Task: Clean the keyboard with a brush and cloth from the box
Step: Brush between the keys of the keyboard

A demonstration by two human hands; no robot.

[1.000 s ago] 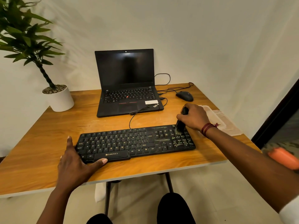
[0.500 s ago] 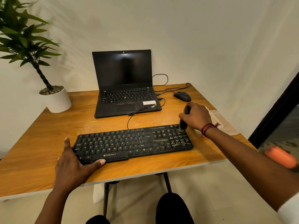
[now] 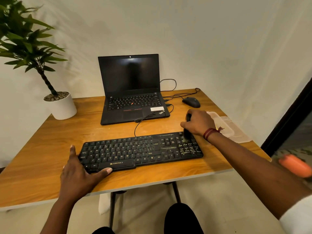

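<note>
A plain off-white wall point(image 3: 219, 39) stands behind the wooden tabletop point(image 3: 42, 149), and soft shadows of leaves fall on it at the left. The tabletop has a warm orange-brown grain and a pale edge, and it rests on dark metal legs point(image 3: 112, 210). The floor point(image 3: 145, 208) below has light beige tiles. At the right side there is a dark door frame point(image 3: 287, 119), with a blurred view beyond it. A potted plant point(image 3: 30, 46) in a white pot point(image 3: 63, 107) stands on the far left corner. The light is warm and even.
</note>
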